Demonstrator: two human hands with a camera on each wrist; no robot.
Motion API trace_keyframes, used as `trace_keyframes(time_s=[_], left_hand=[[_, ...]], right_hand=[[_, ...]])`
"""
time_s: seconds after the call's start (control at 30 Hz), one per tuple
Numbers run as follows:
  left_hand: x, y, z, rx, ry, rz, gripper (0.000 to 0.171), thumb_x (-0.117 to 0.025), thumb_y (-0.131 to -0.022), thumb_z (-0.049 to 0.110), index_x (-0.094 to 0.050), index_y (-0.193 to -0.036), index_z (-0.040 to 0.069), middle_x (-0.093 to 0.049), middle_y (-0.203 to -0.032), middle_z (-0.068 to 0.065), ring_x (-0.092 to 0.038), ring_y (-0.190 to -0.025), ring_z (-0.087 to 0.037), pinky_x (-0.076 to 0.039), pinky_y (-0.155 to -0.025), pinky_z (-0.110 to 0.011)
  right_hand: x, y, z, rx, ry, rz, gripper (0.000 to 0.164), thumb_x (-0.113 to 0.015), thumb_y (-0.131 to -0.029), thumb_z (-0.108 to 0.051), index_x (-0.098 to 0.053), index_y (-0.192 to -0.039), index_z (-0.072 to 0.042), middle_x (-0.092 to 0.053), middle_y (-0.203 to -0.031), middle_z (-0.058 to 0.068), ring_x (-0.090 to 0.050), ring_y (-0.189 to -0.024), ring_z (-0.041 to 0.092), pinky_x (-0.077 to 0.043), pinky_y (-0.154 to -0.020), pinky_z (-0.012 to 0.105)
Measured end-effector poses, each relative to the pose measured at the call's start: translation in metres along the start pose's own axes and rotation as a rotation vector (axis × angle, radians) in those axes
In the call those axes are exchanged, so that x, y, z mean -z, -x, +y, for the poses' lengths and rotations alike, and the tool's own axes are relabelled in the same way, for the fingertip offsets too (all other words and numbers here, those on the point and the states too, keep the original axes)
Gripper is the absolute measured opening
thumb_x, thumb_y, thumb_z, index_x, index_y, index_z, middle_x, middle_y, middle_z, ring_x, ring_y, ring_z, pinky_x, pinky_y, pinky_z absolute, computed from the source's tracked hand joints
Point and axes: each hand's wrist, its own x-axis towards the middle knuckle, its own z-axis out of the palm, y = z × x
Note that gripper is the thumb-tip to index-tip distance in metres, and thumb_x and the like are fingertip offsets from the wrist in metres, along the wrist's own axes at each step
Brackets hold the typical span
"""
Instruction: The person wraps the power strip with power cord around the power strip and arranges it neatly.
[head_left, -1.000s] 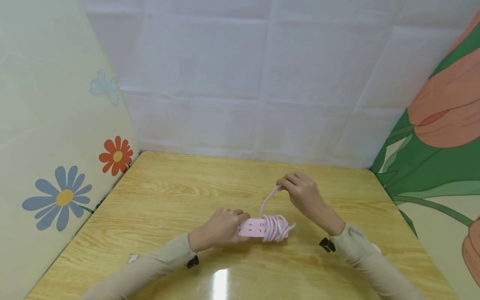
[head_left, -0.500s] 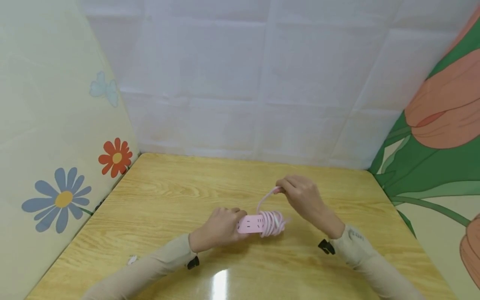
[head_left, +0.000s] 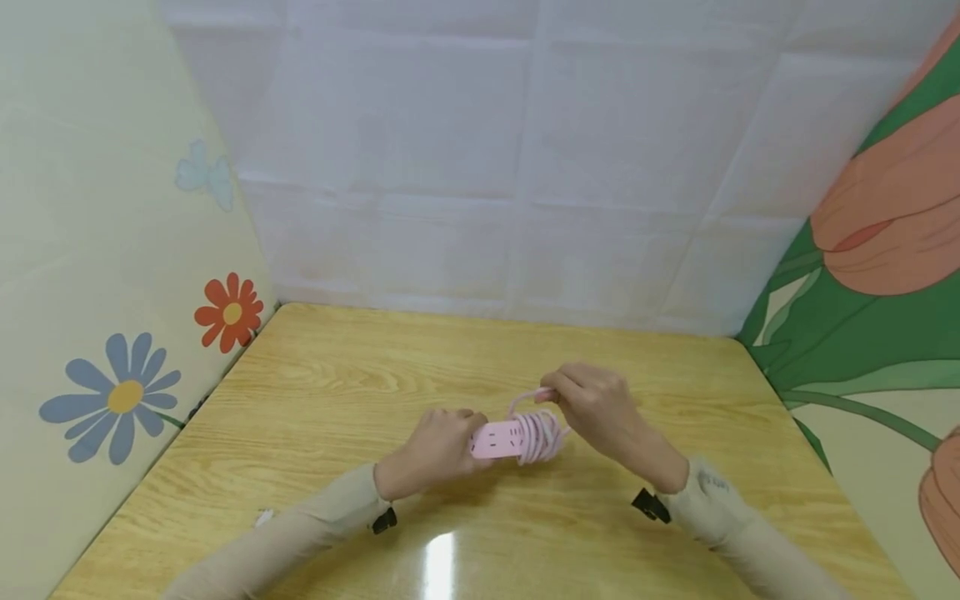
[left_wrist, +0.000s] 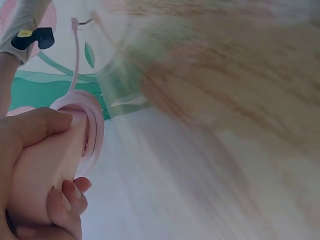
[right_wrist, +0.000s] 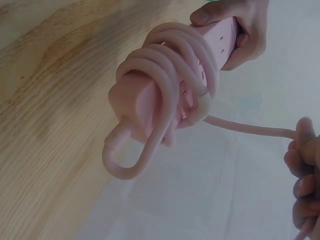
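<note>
A pink power strip is held above the table, its left end gripped by my left hand. In the left wrist view the thumb lies along one face of the strip and the fingers curl round the other side. Several loops of pink cord wrap the strip's right end. From these loops a free length of cord runs to my right hand, which pinches it just above and right of the strip. In the right wrist view, the cord leaves the strip's end through a short bend.
The wood-grain table meets a white sheet behind it and flower-printed panels at both sides. A small white item lies by the left sleeve. Black clips hang under both wrists.
My right hand has come down and slightly left, closer to the strip, shortening the visible stretch of cord. The strip has shifted a little up and left with my left hand.
</note>
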Motion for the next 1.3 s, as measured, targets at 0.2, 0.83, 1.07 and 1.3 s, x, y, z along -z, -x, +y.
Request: trace_keyframes(time_s=[0.2, 0.83, 1.07, 1.3], left_hand=[[0.0, 0.001, -0.005, 0.012, 0.01, 0.01, 0.043, -0.079, -0.08, 0.043, -0.068, -0.097, 0.005, -0.068, -0.08, -0.004, -0.056, -0.055, -0.009, -0.04, -0.047, -0.016], [0.011, -0.015, -0.018, 0.025, 0.142, 0.226, 0.039, -0.084, -0.077, 0.033, -0.07, -0.098, 0.003, -0.064, -0.073, -0.001, -0.046, -0.051, -0.004, -0.034, -0.04, -0.013], [0.009, -0.015, -0.017, 0.016, 0.149, 0.192, 0.036, -0.083, -0.078, 0.036, -0.071, -0.096, 0.006, -0.063, -0.072, 0.003, -0.046, -0.052, -0.002, -0.034, -0.041, -0.013], [0.007, -0.017, -0.015, 0.009, 0.165, 0.19, 0.029, -0.078, -0.083, 0.034, -0.071, -0.095, 0.008, -0.059, -0.068, 0.007, -0.044, -0.051, 0.0, -0.036, -0.04, -0.013]], right_hand=[[0.001, 0.001, -0.01, -0.014, -0.078, -0.001, 0.038, -0.055, -0.103, -0.031, -0.07, -0.08, -0.005, -0.066, -0.07, 0.003, -0.061, -0.056, 0.016, -0.053, -0.049, 0.03], [0.005, 0.002, -0.039, -0.033, -0.424, -0.067, 0.029, -0.058, -0.101, -0.022, -0.072, -0.093, 0.002, -0.072, -0.08, 0.007, -0.065, -0.062, 0.009, -0.051, -0.059, 0.011], [0.003, 0.005, -0.043, -0.035, -0.52, -0.084, 0.029, -0.056, -0.102, -0.02, -0.071, -0.1, 0.004, -0.071, -0.08, 0.007, -0.063, -0.062, 0.005, -0.049, -0.06, 0.009], [0.0, 0.002, -0.055, 0.031, -0.454, -0.13, 0.023, -0.056, -0.102, -0.02, -0.07, -0.094, -0.004, -0.069, -0.081, -0.001, -0.064, -0.069, 0.006, -0.053, -0.067, 0.015]])
